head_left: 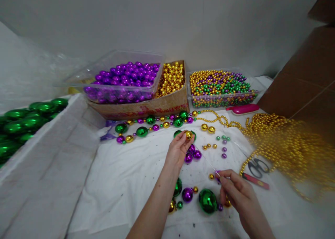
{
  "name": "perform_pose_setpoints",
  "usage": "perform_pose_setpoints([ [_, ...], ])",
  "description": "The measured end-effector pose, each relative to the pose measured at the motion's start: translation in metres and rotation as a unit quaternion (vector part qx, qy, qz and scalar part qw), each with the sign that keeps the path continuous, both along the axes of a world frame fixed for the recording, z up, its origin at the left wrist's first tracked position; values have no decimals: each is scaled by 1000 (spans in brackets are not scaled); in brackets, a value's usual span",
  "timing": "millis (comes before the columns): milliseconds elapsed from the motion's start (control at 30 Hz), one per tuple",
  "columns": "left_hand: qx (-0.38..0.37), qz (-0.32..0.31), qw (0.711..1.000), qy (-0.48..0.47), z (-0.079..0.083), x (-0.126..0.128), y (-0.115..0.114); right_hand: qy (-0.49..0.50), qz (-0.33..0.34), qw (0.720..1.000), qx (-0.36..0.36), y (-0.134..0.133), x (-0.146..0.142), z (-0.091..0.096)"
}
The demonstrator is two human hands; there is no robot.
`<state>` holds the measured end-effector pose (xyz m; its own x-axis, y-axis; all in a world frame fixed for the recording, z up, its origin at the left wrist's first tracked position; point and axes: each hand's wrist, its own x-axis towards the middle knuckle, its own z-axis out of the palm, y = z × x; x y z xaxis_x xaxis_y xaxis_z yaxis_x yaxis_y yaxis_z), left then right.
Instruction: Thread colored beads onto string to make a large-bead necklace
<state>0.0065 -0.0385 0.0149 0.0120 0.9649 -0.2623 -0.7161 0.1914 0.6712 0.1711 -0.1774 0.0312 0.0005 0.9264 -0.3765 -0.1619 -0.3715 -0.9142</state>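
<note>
My left hand (178, 150) pinches a gold bead (188, 135) between thumb and fingertips, above loose purple beads (193, 155) on the white cloth (123, 176). My right hand (235, 192) is closed on a thin needle (209, 164) that points up and left toward the left hand. A finished strand of green, gold and purple beads (154, 123) lies across the cloth behind my hands. Loose green (207, 200), purple (187, 194) and small gold beads lie between my forearms.
At the back stand a clear tub of purple beads (123, 80), a cardboard box of gold beads (171, 78) and a clear tray of small mixed beads (220, 85). Green balls (23, 122) fill a box left. Gold bead chains (288, 144), scissors (258, 167) and a pink tool (244, 109) lie right.
</note>
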Motion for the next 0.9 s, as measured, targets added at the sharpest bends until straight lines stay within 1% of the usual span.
perform_pose_setpoints([
  [200,12,2,1000,7,1,0,-1,0,-35,999,3,-3,-2,-1],
  [400,26,-7,1000,10,2,1,-3,-6,-18,1000,9,-2,-1,1],
  [567,42,-20,999,20,2,4,-9,-24,-3,1000,10,1,-4,-6],
  [700,57,-30,998,25,1,9,-15,-35,-18,999,9,3,-6,-13],
  [900,67,-26,997,31,1,11,-21,-26,-42,999,9,0,-7,-16],
])
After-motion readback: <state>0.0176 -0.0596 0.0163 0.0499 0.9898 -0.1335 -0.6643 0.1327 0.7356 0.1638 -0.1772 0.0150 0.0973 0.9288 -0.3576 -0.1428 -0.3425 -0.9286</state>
